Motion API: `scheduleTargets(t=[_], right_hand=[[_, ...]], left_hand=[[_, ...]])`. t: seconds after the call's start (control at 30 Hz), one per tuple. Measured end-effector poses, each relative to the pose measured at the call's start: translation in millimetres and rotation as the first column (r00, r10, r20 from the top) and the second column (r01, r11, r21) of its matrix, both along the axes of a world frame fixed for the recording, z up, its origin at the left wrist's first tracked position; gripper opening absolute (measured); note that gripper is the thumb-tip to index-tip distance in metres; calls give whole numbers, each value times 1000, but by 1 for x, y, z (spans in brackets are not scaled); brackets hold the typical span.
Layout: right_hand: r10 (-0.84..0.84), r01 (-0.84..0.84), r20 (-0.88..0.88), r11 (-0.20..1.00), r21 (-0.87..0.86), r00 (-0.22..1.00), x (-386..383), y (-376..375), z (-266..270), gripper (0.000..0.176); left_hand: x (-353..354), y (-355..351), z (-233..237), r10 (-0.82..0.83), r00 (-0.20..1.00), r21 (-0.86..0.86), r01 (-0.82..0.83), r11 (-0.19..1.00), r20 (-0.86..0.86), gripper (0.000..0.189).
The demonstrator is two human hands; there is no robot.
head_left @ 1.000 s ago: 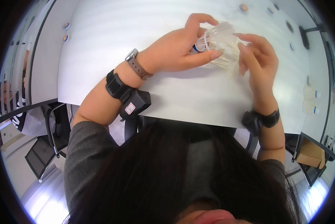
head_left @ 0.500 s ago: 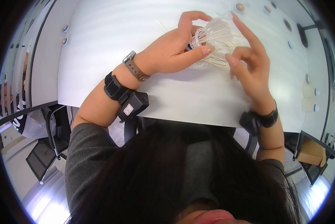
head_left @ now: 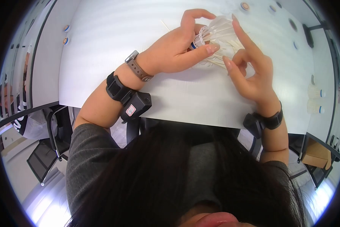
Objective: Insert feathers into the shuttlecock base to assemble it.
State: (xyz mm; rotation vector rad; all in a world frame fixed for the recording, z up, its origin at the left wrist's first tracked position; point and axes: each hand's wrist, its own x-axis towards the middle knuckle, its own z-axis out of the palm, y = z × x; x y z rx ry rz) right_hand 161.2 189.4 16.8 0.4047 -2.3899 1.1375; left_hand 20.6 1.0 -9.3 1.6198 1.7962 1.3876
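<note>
White-feathered shuttlecock w/ blue-ringed base (head_left: 220, 31) is held in bare left hand (head_left: 171, 52), base btwn thumb & fingers, feathers pointing right; bare right hand (head_left: 255, 77) has thumb & index spread, nothing visibly pinched; index tip is at the feathers' edge, contact can't tell; vs 0.5 s ago, right index & thumb are closer in, left hand approx. same; pale thin stems (head_left: 216, 61) lie below on white table (head_left: 200, 98), partly hidden by both hands; left fingers block much of the base; farther R, two white shuttlecocks w/ blue bands (head_left: 314, 92); brown cardboard box (head_left: 316, 156) past table edge.
</note>
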Motion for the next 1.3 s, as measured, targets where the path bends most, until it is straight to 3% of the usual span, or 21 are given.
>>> scheduleTargets(t=[0.33,0.37,0.47,0.57,0.8,0.97,1.3], right_hand=[[-15,15,-18,1000,-8,1000,-1,1,-2,69],[-12,12,-24,1000,4,1000,-1,1,-3,69],[-17,18,-21,1000,16,1000,0,3,-3,67],[-57,57,-50,998,-12,997,0,0,-2,62],[-146,141,-78,988,-64,986,-1,5,-6,49],[-103,103,-8,994,-22,995,1,0,-1,52],[-159,157,-120,987,-26,980,-2,3,-3,45]], left_hand=[[-1,0,-3,-24,1000,-37,24,999,9,63],[-1,5,-12,38,999,100,-35,994,-28,64],[1,5,-9,46,999,88,-44,995,-20,64],[0,1,-1,-23,999,-51,25,998,28,62],[0,1,-1,9,1000,-12,-9,1000,3,62],[1,1,0,13,1000,-33,-12,999,14,62],[0,3,-3,32,999,12,-32,999,-31,65]])
